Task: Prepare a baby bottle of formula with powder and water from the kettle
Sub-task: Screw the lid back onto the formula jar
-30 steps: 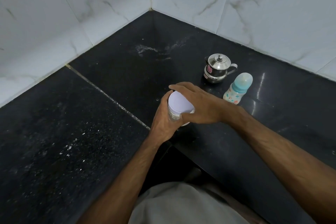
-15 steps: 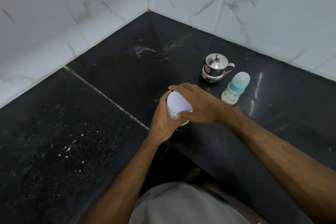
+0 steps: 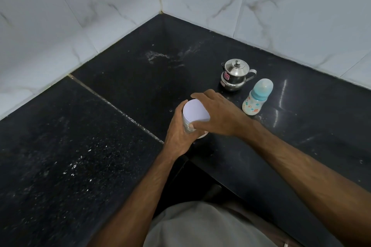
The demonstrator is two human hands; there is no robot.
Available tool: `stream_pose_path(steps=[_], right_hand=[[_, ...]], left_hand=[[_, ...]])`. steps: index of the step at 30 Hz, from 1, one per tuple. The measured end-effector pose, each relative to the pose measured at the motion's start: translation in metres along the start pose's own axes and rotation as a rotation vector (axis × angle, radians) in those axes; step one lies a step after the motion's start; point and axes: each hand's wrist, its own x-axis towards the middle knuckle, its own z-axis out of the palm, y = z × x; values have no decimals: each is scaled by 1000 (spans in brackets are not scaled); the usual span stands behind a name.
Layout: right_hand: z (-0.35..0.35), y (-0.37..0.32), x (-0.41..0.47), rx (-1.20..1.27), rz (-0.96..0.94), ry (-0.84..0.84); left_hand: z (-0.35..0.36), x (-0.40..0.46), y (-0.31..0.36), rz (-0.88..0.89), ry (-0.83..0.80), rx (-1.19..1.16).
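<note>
A person stands at the inner corner of a black stone counter, both bare forearms reaching forward over it. Between the two hands is a small round jar with a flat white lid, standing on the counter near its front edge. The left hand wraps around the jar's body from the near left side, fingers curled tight against its clear wall, thumb up beside the lid's rim. The right hand comes in from the right and arches over the top, fingers curved around the far edge of the lid and thumb pressed on the near edge, so the lid is clamped between them. The lid sits on the jar. The jar's wall looks pale and speckled, but the hands hide most of it and its contents cannot be made out.

Beyond the right hand, near but not touching it, a small steel kettle stands upright with its knobbed lid on and its handle turned to the right. Just beside it, to the right and a little nearer, a baby bottle stands upright, wearing a translucent blue cap; its pale body carries small coloured prints. What is inside either cannot be seen.

White marble-patterned wall tiles meet in the corner behind. A pale grey garment shows at the bottom edge.
</note>
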Motion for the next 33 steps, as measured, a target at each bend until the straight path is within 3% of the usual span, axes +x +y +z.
stream_pose_path(steps=[6, 12, 17, 23, 28, 33], right_hand=[[-6, 6, 1, 140, -90, -147], [-3, 1, 0, 9, -4, -36], [-5, 8, 0, 180, -91, -165], [2, 4, -3, 110, -7, -21], [1, 9, 1, 223, -71, -134], [10, 0, -4, 142, 45, 45]], left_hand=[[-3, -7, -3, -3, 14, -32], [-3, -1, 7, -26, -25, 17], [-5, -8, -2, 19, -12, -44], [-5, -5, 4, -5, -4, -21], [-1, -4, 7, -41, 3, 1], [-4, -4, 6, -3, 1, -31]])
